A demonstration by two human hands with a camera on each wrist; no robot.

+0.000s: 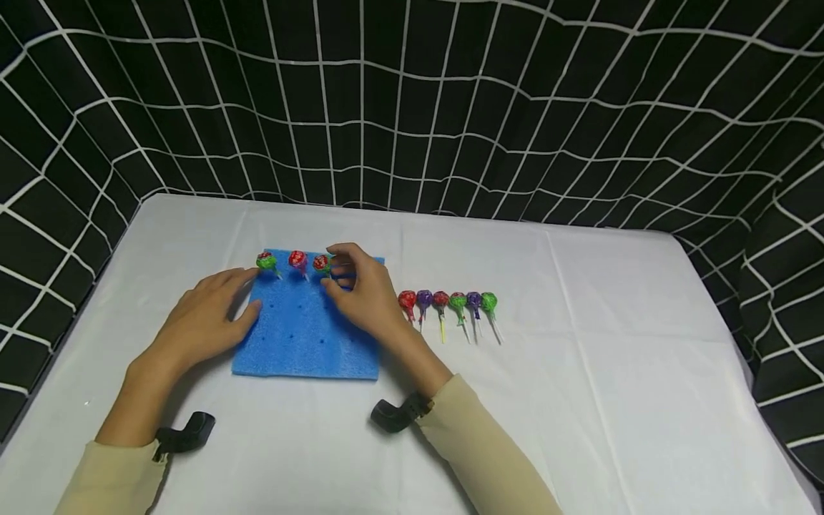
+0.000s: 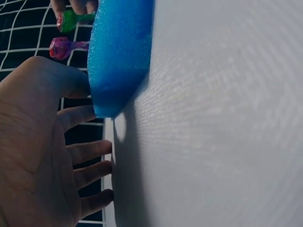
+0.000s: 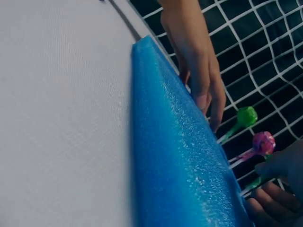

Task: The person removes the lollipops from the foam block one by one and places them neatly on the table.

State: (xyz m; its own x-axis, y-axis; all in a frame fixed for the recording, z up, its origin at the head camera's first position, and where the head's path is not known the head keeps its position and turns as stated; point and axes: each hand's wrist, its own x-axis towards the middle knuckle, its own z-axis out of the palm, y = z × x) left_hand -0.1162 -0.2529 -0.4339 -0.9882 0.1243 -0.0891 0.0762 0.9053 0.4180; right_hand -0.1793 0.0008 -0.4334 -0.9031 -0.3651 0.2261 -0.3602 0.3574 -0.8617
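A blue foam block (image 1: 302, 350) with small dark holes lies on the table. Two lollipops stand in its far part, a green-wrapped lollipop (image 1: 266, 261) and a pink-red lollipop (image 1: 297, 260). Beside them, my right hand (image 1: 367, 293) holds a third, green-and-red lollipop (image 1: 322, 264) between thumb and fingers, its stick down at the foam. In the right wrist view my thumb (image 3: 279, 165) covers most of that candy. At the foam's left edge rests my left hand (image 1: 206, 315), fingers spread and holding nothing; its thumb (image 2: 75, 84) lies against the foam's side in the left wrist view.
Right of the foam, several lollipops in red, purple and green wrappers (image 1: 458, 300) lie in a row on the white-covered table (image 1: 611, 357). A black cloth with a white grid (image 1: 438, 107) rises behind the table. Both wrists carry black camera mounts (image 1: 193, 431).
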